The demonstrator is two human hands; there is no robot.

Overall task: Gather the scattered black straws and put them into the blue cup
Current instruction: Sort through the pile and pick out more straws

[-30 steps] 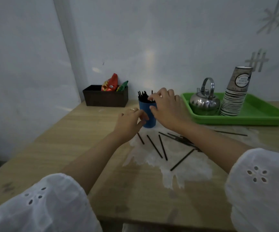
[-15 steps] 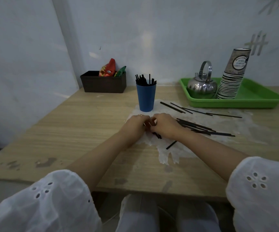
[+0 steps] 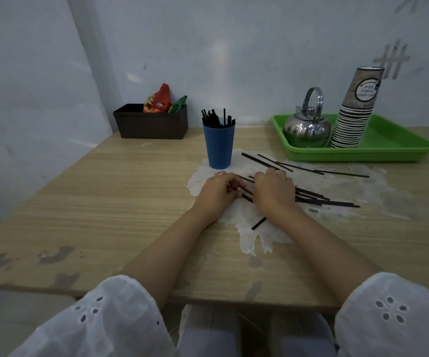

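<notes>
Straws [image 3: 324,200] lie loose on the table [image 3: 131,191] before the cup [image 3: 219,148], where both hands were a second ago. Left hand [image 3: 217,193] now pinches a few; right hand [image 3: 273,193] covers the pile, hold unclear. Another batch looks underway.

paper cup stack [image 3: 355,124]: the top cup carries a round white badge [image 3: 365,90] with a dark ring around it
badge text: a few short lines of capitals that look flipped from where I sit. Too blurred, and I can't read a word of it
wall mark [image 3: 392,60]: grey strips crossed like a "#" sign, behind the cups
second wall mark [image 3: 419,2]: crossed strips, star-like, cut off by the top edge
snack packets [image 3: 158,100]: red and green, with printing on the red one (just a smear, no brand legible)
numbers: none I can read
</notes>
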